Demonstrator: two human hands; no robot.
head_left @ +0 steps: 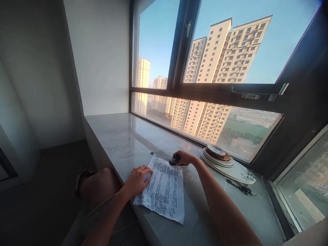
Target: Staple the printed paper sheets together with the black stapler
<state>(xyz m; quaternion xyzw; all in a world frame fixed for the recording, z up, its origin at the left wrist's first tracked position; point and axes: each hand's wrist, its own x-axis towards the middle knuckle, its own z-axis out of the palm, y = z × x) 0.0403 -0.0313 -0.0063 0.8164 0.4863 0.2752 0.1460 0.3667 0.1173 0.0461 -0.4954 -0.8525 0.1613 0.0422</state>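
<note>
A printed sheet of paper, creased and covered in dense text, lies on the grey marble windowsill. My left hand rests on its left edge with the fingers spread flat. At the paper's upper right edge, my right hand grips a small black tool that looks like a stapler. Part of the tool is hidden by the fingers, and whether its jaws are round the paper I cannot tell. Tiny dark pieces lie just beyond the paper's top edge.
Several stacked round plates or boards stand by the window at the right. Sunglasses lie in front of them. The marble sill runs along the window. My bent knee is beside the sill's left edge.
</note>
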